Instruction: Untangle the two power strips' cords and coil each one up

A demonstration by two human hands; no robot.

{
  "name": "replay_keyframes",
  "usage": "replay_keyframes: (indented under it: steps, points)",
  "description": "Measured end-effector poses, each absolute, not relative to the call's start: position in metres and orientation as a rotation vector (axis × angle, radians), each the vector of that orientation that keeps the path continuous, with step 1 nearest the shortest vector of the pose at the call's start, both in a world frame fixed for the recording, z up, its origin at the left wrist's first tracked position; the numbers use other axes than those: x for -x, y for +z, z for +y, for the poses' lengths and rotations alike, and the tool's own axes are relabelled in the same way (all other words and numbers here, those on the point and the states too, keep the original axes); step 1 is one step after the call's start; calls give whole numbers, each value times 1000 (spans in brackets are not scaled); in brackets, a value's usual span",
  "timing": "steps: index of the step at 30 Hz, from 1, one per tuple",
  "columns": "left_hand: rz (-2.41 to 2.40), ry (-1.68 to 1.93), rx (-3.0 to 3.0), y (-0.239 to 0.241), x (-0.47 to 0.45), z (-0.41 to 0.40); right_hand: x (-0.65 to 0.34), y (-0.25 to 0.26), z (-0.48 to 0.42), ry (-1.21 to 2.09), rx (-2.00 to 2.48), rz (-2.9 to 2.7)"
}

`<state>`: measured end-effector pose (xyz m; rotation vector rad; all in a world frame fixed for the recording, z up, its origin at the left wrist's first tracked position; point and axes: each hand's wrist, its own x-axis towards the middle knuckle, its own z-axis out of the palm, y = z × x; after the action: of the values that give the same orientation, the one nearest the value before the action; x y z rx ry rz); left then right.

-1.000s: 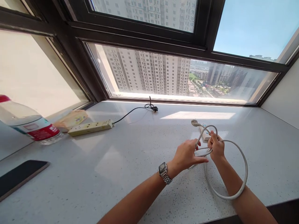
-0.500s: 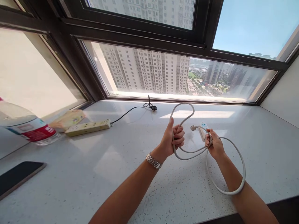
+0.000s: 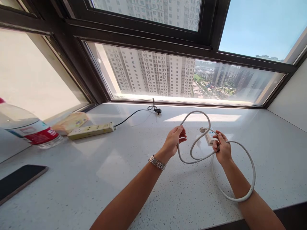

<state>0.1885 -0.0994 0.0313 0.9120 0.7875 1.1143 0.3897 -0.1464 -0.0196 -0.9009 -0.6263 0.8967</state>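
My left hand [image 3: 174, 140], with a metal watch at the wrist, pinches a raised loop of a thick white cable [image 3: 242, 153] above the speckled white countertop [image 3: 148, 188]. My right hand [image 3: 222, 147] grips the gathered coils of the same cable beside a small white power strip [image 3: 211, 135] and its plug end. One large loop of cable hangs around my right forearm and rests on the counter.
A cream power strip [image 3: 91, 130] with a thin black cord and plug [image 3: 157, 111] lies at the back left. Beside it are a tan packet [image 3: 72, 120] and a water bottle [image 3: 26, 127]. A dark phone [image 3: 19, 180] lies at the left. Window frames rise behind.
My left hand drew a loop of cable up and away from my right hand, then shifted from a full fist to a fingertip pinch. The loop swung to the right.
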Motion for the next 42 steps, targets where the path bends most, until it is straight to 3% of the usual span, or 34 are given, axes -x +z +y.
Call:
replay_keyframes:
  steps: [9, 15, 24, 35, 42]
  points:
    - [684, 1016, -719, 42, -181, -97, -388, -14, -150, 914, 914, -634]
    - [533, 1192, -477, 58, -169, -95, -395, -21, -145, 916, 1187, -551]
    - [526, 1262, -500, 80, -154, -101, -403, -21, -147, 305, 1535, -1112]
    - [607, 1007, -818, 79, -161, -113, -371, -24, -159, 521, 1258, -1393]
    - [800, 1179, -908, 79, -155, -107, -394, -5, -157, 830, 869, -791]
